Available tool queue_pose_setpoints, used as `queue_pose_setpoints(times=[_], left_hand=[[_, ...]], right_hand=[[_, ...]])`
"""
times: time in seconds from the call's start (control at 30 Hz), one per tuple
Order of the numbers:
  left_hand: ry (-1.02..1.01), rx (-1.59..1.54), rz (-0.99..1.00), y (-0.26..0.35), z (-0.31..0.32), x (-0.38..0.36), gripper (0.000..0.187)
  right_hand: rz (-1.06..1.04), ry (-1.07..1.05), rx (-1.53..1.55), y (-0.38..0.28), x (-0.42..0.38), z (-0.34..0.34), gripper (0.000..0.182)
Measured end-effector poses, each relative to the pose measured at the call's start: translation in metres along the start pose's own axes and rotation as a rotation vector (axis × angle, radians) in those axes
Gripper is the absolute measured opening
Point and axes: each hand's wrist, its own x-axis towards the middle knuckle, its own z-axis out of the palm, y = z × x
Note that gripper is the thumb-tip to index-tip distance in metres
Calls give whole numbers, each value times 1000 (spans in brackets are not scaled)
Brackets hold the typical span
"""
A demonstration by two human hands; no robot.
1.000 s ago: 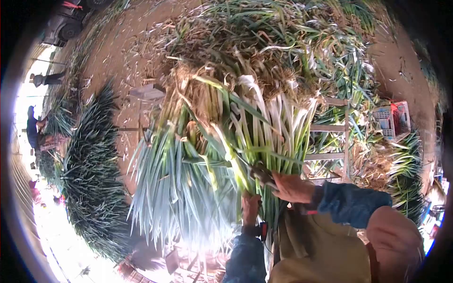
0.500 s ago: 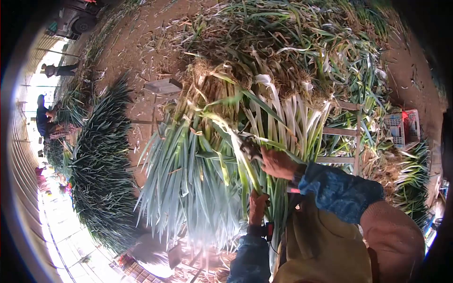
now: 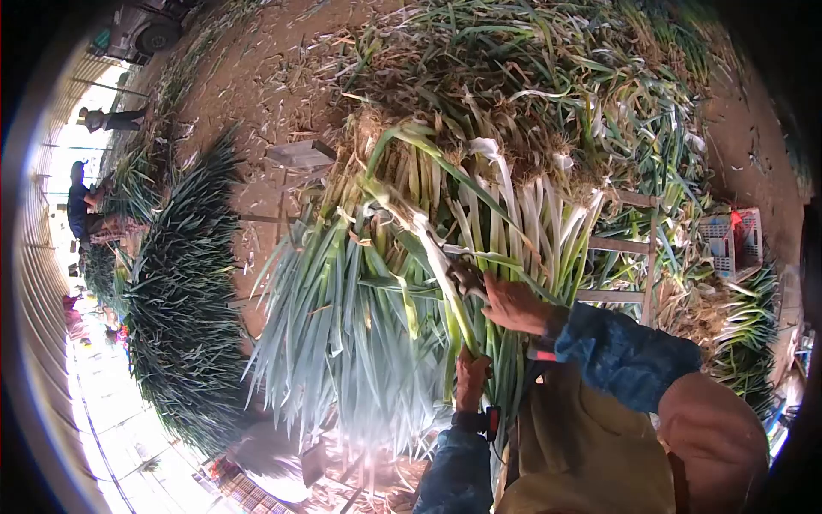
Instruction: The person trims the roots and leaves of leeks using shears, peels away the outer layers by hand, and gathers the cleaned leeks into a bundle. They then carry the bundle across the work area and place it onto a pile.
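Leek [image 3: 432, 257], long and pale-stalked, lies across the big leek pile [image 3: 360, 325] at the middle of the frame. It looks light, fairly stiff in the stalk and floppy in the leaves, so the stalk seems the best hold. Left hand [image 3: 471, 381], fingers wrapped on the stalk, sits lower centre. Right hand [image 3: 514, 304] grips a dark tool [image 3: 465, 274] against it, wrist bent inward.

A farm packing place for green onions, on open ground

Big heaps of green onions [image 3: 402, 283] lie on the bare earth floor [image 3: 248, 77], a wooden rack [image 3: 638, 248] and a plastic crate [image 3: 728, 236] stand near, other workers [image 3: 81, 201] are by more piles [image 3: 184, 300], and a vehicle [image 3: 141, 30] is parked behind
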Motion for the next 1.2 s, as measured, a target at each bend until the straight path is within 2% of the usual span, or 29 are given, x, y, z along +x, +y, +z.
queue_pose_setpoints(times=[0.1, 0.13, 0.2, 0.27, 0.37, 0.4, 0.47, 0.5, 0.53, 0.6, 0.63, 0.7, 0.73, 0.77, 0.8, 0.83, 0.87, 0.9, 0.93, 0.97, 1.0, 1.03, 1.07, 1.1, 1.17, 1.2], left_hand=[[-44, 97, 52, -19, -3, 7, 26], [-74, 126, 79, -19, -2, 7, 24], [-40, 118, 78, -20, 5, 5, 24], [-5, 63, 60, -37, 11, 9, 23], [-105, 48, 151, -16, 23, 4, 24], [2, 80, 304, -41, 37, 16, 28], [-109, -50, 265, -87, 45, 34, 31], [-43, 344, 270, -92, 57, 36, 33], [21, 739, 263, -98, 70, 38, 34], [71, 812, 621, -64, 83, 22, 35], [-42, 724, 439, -72, 87, 40, 36], [-28, 764, 388, -40, 90, 46, 37], [-27, 785, 368, -22, 93, 53, 37], [-18, 743, 415, -14, 95, 63, 38], [-15, 702, 461, -9, 99, 73, 38], [-20, 660, 506, -5, 103, 80, 39], [-116, 646, 549, 10, 100, 85, 43], [-120, 736, 598, 19, 91, 80, 44], [-112, 805, 771, 41, 76, 77, 45], [-84, 873, 948, 63, 60, 77, 46], [-15, 883, 997, 86, 43, 81, 54], [108, 872, 936, 106, 16, 86, 62], [260, 872, 838, 119, -10, 95, 71], [406, 887, 726, 122, -39, 107, 80], [585, 983, 461, 105, -80, 129, 99], [741, 1040, 694, 83, -91, 128, 81]], right_hand=[[-204, 279, -131, 32, 15, 31, 62], [-244, 249, -150, 32, 18, 24, 64], [-154, 135, -45, 29, 8, 14, 65], [-79, 26, 71, 6, -13, -25, 64], [-243, 96, -37, -4, -50, -33, 63], [-214, 18, -17, -1, -53, -32, 64], [-163, -139, 27, 10, -57, -28, 66], [11, -181, 23, 28, -47, -14, 63], [99, -110, 50, 63, -34, -6, 55], [325, -34, -5, 112, -14, -10, 49], [250, 173, -75, 136, -12, 0, 53], [158, 227, -44, 95, -17, -22, 59], [191, 75, 2, 70, -20, -28, 62], [224, -72, 44, 53, -25, -29, 64], [52, -56, 17, 51, -33, -21, 63], [118, -109, 30, 59, -31, -19, 63], [189, -159, 45, 74, -29, -14, 63], [264, -201, 58, 89, -25, -7, 63], [340, 12, -42, 110, -22, 12, 58], [269, 77, -30, 130, -32, 31, 54], [196, 140, -21, 152, -40, 50, 50], [123, 200, -17, 174, -48, 68, 46], [384, -6, 112, 140, -38, 39, 41], [393, -66, 261, 153, -37, 4, 32], [360, -108, 256, 56, -51, -32, 37], [333, -145, 329, 69, -57, -7, 41]])
